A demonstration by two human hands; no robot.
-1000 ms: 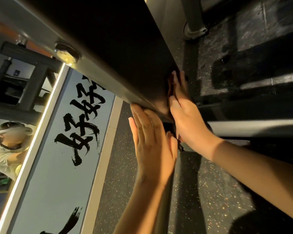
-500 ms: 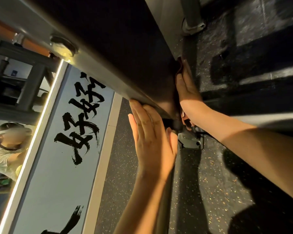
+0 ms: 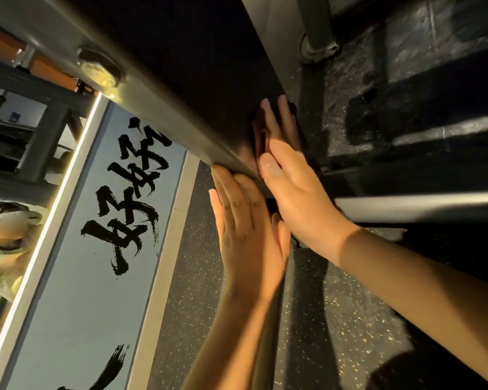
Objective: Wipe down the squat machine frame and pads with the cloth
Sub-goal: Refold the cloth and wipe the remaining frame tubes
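Now my right hand (image 3: 293, 190) has slid back down the end of the black pad (image 3: 209, 66), fingers straight and pressing flat, so the wiping stroke continues. My left hand (image 3: 248, 237) stays flat against the grey frame (image 3: 158, 108). A dark reddish cloth (image 3: 258, 130) barely shows under the right fingers; its extent is hidden.

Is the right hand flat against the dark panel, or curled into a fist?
Flat: the right hand lies with straight fingers pressed on the dark panel.

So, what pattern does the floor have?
The floor is dark with small pale speckles, best in the head view.
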